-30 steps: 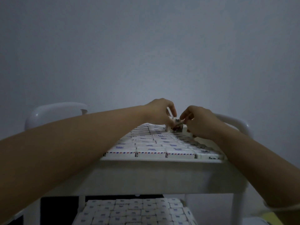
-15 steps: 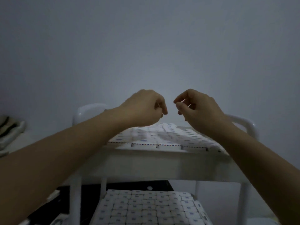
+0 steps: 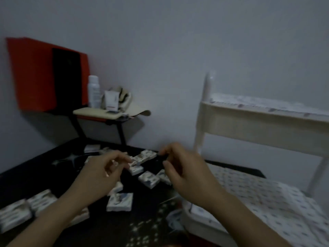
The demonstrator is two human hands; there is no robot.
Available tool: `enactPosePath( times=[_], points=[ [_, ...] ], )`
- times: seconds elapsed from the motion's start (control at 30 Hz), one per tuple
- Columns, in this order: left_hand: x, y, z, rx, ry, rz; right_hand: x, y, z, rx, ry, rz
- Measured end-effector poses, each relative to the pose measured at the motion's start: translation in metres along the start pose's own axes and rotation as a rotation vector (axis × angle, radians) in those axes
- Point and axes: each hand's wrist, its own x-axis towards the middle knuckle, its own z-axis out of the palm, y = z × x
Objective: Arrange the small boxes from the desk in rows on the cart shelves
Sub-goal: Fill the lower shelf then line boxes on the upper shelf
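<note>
Both hands hang low over the dark worktop [image 3: 35,175], which stands to the left of the white cart [image 3: 258,125]. The left hand [image 3: 105,173] has its fingers loosely curled and I see nothing in it; its fingertips are just beside one small box [image 3: 136,169], but the picture is blurred and I cannot tell if they touch it. The right hand [image 3: 187,172] is also loosely curled, thumb and forefinger a little apart, with nothing between them. The small boxes [image 3: 120,202] lie scattered on the worktop, white with a dark pattern. One lies flat between the two wrists, one [image 3: 149,179] is tilted just left of the right hand, and some more [image 3: 145,155] lie beyond the fingers at the far edge. At the near left several boxes [image 3: 17,211] sit close together, side by side. On the cart the top shelf [image 3: 249,102] already carries boxes, and the lower shelf [image 3: 258,196] is covered with boxes in tidy rows. At the far left, against the grey wall [image 3: 178,50], stands a red case [image 3: 35,73] with a black panel. Beside it a small stand [image 3: 99,112] holds a white bottle [image 3: 94,91], a white tube [image 3: 112,100] and a pale cloth [image 3: 131,106].
</note>
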Motion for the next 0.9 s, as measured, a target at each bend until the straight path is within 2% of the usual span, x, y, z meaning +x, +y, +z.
enactPosePath(
  times=[0.13, 0.3, 0.47, 0.57, 0.63, 0.8, 0.9],
  points=[
    [-0.05, -0.068, -0.001, 0.154, 0.045, -0.084, -0.004, 0.029, 0.085, -0.031, -0.173, 0.134],
    [-0.085, -0.112, 0.01, 0.301, 0.248, -0.147, -0.003, 0.046, 0.155, -0.116, -0.288, 0.29],
    [-0.099, -0.122, 0.016, 0.207, 0.363, -0.219, 0.003, 0.05, 0.184, -0.158, -0.278, 0.383],
    [-0.1, -0.127, 0.017, 0.324, 0.421, -0.346, 0.005, 0.05, 0.192, -0.248, -0.36, 0.396],
    [-0.102, -0.132, 0.02, 0.413, 0.372, -0.432, 0.005, 0.049, 0.193, -0.272, -0.383, 0.395],
    [-0.102, -0.136, 0.024, 0.509, 0.28, -0.488, 0.002, 0.049, 0.179, -0.078, -0.364, 0.441],
    [-0.101, -0.13, 0.024, 0.488, 0.248, -0.471, -0.006, 0.046, 0.172, 0.187, -0.317, 0.523]
  ],
)
